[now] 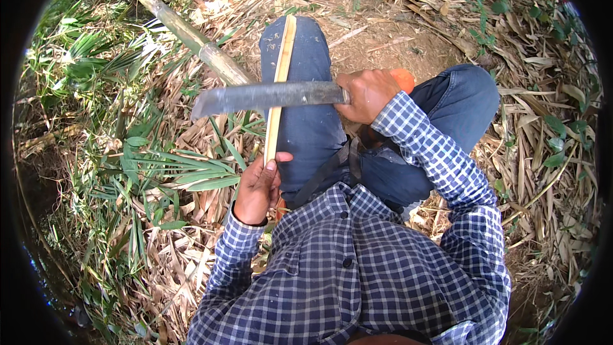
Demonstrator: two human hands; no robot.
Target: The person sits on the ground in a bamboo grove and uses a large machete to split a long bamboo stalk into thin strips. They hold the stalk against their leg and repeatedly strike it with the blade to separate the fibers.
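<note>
A thin pale bamboo strip [281,64] lies along my left thigh, running from my knee back to my left hand [258,188], which grips its near end. My right hand [366,94] is closed around the orange handle [403,78] of a long grey machete. Its blade [265,97] lies crosswise over the strip, pointing left. I sit on the ground in blue trousers and a blue checked shirt.
A thick green-grey bamboo pole [185,32] lies on the ground at the upper left, past my knee. Dry bamboo leaves and husks [543,153] cover the ground on both sides. Green leafy shoots [128,153] grow at the left. Bare earth [383,32] shows ahead.
</note>
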